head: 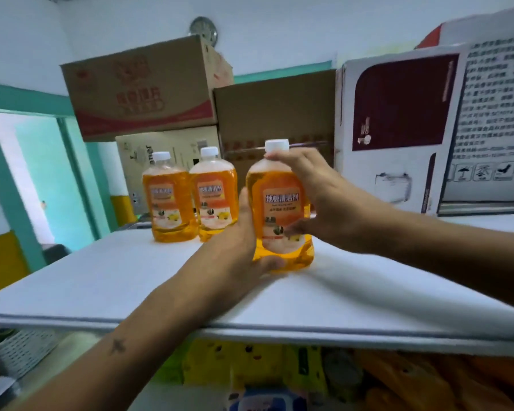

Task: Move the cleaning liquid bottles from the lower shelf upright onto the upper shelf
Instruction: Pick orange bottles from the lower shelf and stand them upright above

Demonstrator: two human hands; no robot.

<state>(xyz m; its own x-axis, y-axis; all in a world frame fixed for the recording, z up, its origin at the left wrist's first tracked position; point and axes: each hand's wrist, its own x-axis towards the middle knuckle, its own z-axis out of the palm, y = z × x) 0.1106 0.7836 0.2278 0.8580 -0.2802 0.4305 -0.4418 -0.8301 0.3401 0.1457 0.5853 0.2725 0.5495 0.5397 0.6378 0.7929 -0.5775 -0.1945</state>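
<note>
So the clear plastic bottle of orange cleaning liquid with the white screw cap [281, 209] is standing upright on the white upper shelf [131, 280], and both hands are on it: the left hand [244, 244] wraps the lower left side with the thumb curled across the base front, and the right hand [315, 197] cups the right side, one finger up by the neck just under the cap and the thumb on the label. Looks like the set-down step, so I'd settle the base flat, then ease off one hand at a time so it doesn't wobble. Two more matching orange bottles, the left one [168, 200] and the middle one [215, 197], stand upright just beside each other further back on the left, near the held bottle but not touching it as far as I can tell. Behind them are stacked brown cardboard boxes [143, 90], and a white printed carton [404, 134] sits to the right. Plenty of bare shelf toward the front edge and on the right for pulling arms back. The lower shelf [72, 348] is blurry, can't tell what's left down there.
</note>
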